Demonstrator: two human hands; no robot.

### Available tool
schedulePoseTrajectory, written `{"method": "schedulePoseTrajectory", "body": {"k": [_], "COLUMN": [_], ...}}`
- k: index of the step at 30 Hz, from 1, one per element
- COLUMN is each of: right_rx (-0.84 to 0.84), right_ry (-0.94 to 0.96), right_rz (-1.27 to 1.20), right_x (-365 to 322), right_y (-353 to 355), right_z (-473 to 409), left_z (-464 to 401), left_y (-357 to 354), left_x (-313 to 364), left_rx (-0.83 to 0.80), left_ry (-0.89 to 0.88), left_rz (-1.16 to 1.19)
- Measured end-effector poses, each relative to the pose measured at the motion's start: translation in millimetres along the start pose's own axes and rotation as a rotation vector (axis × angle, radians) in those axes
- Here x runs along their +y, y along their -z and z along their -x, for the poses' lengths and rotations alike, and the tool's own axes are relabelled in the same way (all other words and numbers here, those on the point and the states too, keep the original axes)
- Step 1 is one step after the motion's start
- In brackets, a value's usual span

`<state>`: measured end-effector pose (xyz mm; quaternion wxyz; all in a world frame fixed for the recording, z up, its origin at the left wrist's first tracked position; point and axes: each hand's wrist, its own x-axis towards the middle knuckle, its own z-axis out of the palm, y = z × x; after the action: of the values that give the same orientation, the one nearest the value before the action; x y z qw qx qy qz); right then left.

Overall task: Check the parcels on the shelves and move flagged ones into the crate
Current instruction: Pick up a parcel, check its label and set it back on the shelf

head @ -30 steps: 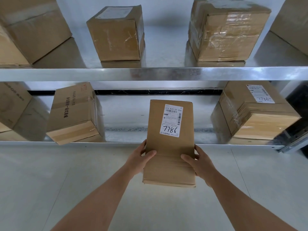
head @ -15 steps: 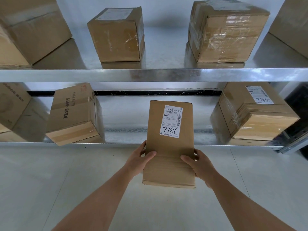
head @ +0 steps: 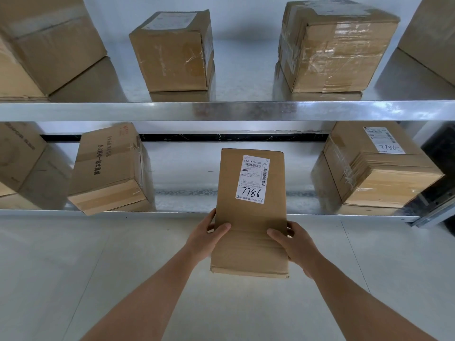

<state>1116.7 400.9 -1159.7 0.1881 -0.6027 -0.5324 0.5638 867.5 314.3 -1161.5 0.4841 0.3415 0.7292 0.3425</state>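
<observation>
I hold a long brown cardboard parcel [head: 246,217] in front of the lower shelf [head: 187,212]. Its white label [head: 253,179] faces me and carries a handwritten 7786. My left hand [head: 209,235] grips its left side, thumb on top. On its right side, my right hand [head: 295,244] grips in the same way. The parcel's far end reaches over the lower shelf; whether it rests there I cannot tell. No crate is in view.
The upper shelf [head: 221,110] carries a small box [head: 172,52], a taped box [head: 332,48] and larger boxes at both edges. On the lower shelf sit a printed box [head: 110,168] and a labelled box [head: 374,166]. Pale floor lies below.
The parcel and both hands have stayed almost still; the view shifted slightly.
</observation>
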Motion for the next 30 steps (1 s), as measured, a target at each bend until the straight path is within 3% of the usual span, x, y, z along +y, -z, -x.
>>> {"method": "schedulePoseTrajectory", "body": {"k": [9,21,26,30], "right_rx": [0.122,0.229,0.253,0.244], "right_ry": [0.140,0.124,0.174,0.154], "right_rz": [-0.219,-0.257,-0.108,-0.047], "right_x": [-48.4,-83.3,-107.8,-122.3], "right_y": [-15.5,-32.5,-31.0,-28.5], "right_z": [-3.9,-39.7,-88.7,-118.4], "left_z": [-10.9,-55.9,-95.7,-123.2], "left_y": [15.3,3.9,13.5,15.4], "left_x": [41.8,51.7,83.3,96.5], "left_rx": [0.242,0.270,0.282,0.287], "left_ry": [-0.124,-0.108,-0.123,-0.114], "left_rz": [0.201,0.215,0.066,0.092]}}
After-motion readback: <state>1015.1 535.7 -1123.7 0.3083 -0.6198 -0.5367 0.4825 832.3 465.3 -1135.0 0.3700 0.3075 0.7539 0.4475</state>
